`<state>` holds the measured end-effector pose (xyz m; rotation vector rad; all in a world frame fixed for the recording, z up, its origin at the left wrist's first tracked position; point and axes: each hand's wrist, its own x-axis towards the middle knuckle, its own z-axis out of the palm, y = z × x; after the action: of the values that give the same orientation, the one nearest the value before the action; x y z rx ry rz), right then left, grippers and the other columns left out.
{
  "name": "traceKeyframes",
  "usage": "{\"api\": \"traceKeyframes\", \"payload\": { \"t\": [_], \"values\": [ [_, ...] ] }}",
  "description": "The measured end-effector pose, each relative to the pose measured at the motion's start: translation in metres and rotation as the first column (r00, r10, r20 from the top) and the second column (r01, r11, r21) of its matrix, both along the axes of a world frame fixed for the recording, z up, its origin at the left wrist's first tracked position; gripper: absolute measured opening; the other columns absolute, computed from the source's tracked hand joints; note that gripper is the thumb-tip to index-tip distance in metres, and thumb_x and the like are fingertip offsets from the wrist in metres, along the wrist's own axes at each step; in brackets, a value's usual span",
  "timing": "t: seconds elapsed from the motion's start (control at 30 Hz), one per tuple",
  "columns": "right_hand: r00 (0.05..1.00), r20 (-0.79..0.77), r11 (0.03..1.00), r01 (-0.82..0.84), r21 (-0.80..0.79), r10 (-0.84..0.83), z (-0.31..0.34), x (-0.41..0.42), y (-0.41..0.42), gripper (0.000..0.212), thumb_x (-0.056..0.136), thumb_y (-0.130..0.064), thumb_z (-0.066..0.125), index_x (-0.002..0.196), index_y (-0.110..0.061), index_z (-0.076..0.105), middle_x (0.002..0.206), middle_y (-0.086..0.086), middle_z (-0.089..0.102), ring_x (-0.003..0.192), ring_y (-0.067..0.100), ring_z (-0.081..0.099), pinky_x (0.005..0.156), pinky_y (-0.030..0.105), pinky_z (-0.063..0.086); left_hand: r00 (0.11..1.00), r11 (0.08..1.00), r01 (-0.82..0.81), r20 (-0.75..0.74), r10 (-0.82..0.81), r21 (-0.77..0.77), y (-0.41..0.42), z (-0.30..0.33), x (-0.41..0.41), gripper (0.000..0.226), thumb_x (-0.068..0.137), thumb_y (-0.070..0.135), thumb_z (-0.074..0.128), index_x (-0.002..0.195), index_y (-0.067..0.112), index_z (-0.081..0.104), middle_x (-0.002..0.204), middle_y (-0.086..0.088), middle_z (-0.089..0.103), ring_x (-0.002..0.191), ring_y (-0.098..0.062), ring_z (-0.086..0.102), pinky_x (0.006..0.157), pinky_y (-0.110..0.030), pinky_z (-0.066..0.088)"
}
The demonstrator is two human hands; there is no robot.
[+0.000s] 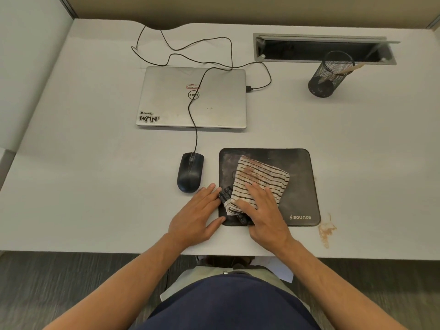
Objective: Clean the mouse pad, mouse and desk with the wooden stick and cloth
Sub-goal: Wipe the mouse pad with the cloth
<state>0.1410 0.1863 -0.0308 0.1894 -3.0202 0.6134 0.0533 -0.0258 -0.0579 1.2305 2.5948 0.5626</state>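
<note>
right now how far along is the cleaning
Done: the stick stands in the mesh cup, so scraping looks finished.

In hand: the right hand presses the stained cloth flat on the pad, while the left hand rests at its edge. The pad's upper left looks smeared.

Left: the mouse, which looks untouched, and the brown stain on the desk.

Pale partition panels enclose the workspace above grey wood-grain floor.
</note>
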Motion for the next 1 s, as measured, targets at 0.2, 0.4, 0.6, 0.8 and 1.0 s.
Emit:
{"api": "traceKeyframes", "payload": {
  "t": [0.2,0.4,0.6,0.8,1.0],
  "values": [
    [0.983,-0.065,0.985,-0.175,0.001,0.174,-0.006,-0.012,0.016,0.061,0.066,0.012,0.07,0.116,-0.019,0.05,0.135,0.022,0.043,0.133,0.041,0.037,0.112,0.057,0.023,1.0,1.0,-0.004,-0.027,0.004,-0.001,0.0,0.0,0.0,0.055,0.097,0.053,0.04,0.14,0.019,0.048,0.157,0.006,0.02,0.148,-0.007,0.005,0.118,-0.03,0.005],
    [0.958,-0.075,0.957,-0.267,0.113,0.276,-0.014,-0.04,0.018,0.074,0.066,0.011,0.072,0.127,-0.021,0.046,0.134,0.024,0.053,0.129,0.043,0.046,0.11,0.057,0.028,0.998,1.0,-0.008,-0.068,0.01,0.026,0.001,0.003,0.001,0.049,0.095,0.049,0.046,0.131,0.017,0.057,0.155,-0.002,0.03,0.146,-0.008,0.007,0.118,-0.032,0.008],
    [0.946,-0.075,0.938,-0.3,0.172,0.316,-0.022,-0.042,0.023,0.061,0.074,0.003,0.072,0.131,-0.015,0.057,0.136,0.022,0.054,0.128,0.042,0.048,0.108,0.059,0.034,0.998,1.0,-0.009,-0.061,0.009,0.008,0.002,0.003,0.002,0.052,0.096,0.05,0.042,0.131,0.016,0.058,0.155,-0.004,0.033,0.146,-0.014,0.018,0.118,-0.037,0.016],
    [0.987,-0.11,0.981,-0.098,0.167,0.118,-0.017,-0.044,0.043,0.063,0.063,0.012,0.068,0.121,-0.012,0.066,0.13,0.019,0.059,0.122,0.041,0.053,0.1,0.056,0.043,0.999,1.0,-0.012,-0.047,0.013,0.009,0.001,0.001,0.002,0.059,0.096,0.053,0.04,0.139,0.013,0.05,0.154,-0.002,0.034,0.147,-0.017,0.02,0.118,-0.041,0.023],
    [0.957,-0.113,0.956,0.278,0.098,-0.267,-0.003,-0.048,0.076,0.062,0.055,0.014,0.079,0.113,-0.008,0.071,0.12,0.021,0.065,0.109,0.043,0.061,0.092,0.053,0.051,1.0,1.0,-0.007,-0.022,0.007,-0.03,0.002,0.0,0.002,0.063,0.098,0.055,0.034,0.143,0.014,0.044,0.156,-0.001,0.029,0.147,-0.016,0.017,0.118,-0.04,0.021]
  ]
}}
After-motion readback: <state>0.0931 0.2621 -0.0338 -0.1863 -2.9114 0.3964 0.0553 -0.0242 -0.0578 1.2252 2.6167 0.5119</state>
